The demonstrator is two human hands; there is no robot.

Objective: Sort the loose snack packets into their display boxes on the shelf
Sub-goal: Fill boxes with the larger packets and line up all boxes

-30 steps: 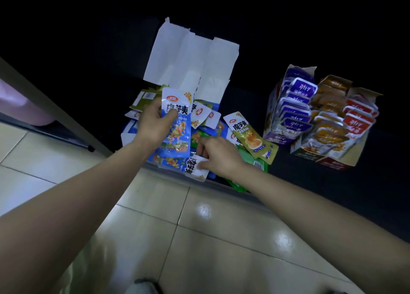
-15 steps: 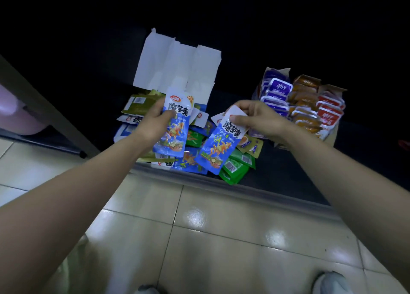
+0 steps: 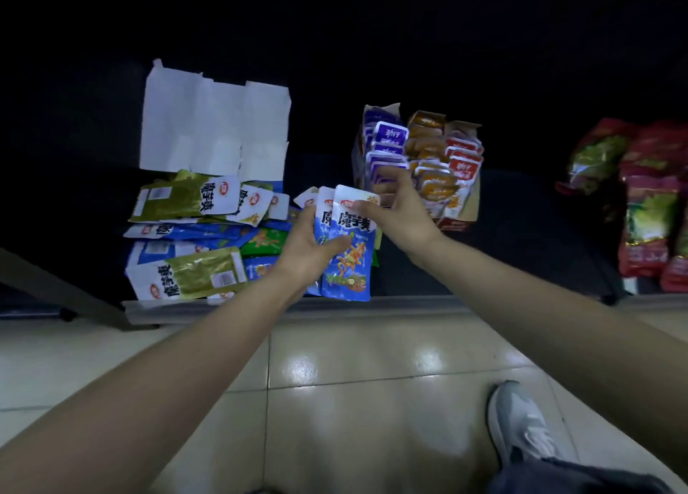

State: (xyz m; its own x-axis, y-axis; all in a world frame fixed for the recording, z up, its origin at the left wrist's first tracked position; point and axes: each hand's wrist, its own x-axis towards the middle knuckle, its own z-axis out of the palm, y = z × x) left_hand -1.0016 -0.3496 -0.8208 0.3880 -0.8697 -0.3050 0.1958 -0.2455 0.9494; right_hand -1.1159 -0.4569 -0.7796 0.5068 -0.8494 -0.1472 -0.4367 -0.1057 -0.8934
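My left hand (image 3: 311,246) grips a small stack of blue snack packets (image 3: 350,266) above the shelf's front edge. My right hand (image 3: 400,212) pinches the white top of the front blue packet between thumb and fingers, laying it onto the stack. To the left lies a loose pile of green packets (image 3: 186,199) and blue packets (image 3: 186,231), beside an open display box with white flaps (image 3: 212,121). Behind my right hand stands a display box (image 3: 465,214) filled with purple, orange and red packets.
The dark shelf has a grey front edge (image 3: 409,303). Red and green snack bags (image 3: 647,203) lie at the far right. A tiled floor is below, with my grey shoe (image 3: 521,423) at the lower right. A slanted shelf post (image 3: 56,281) is at left.
My right hand has brought its blue packet over to my left hand, and both packets now sit together as one stack. The view has shifted right.
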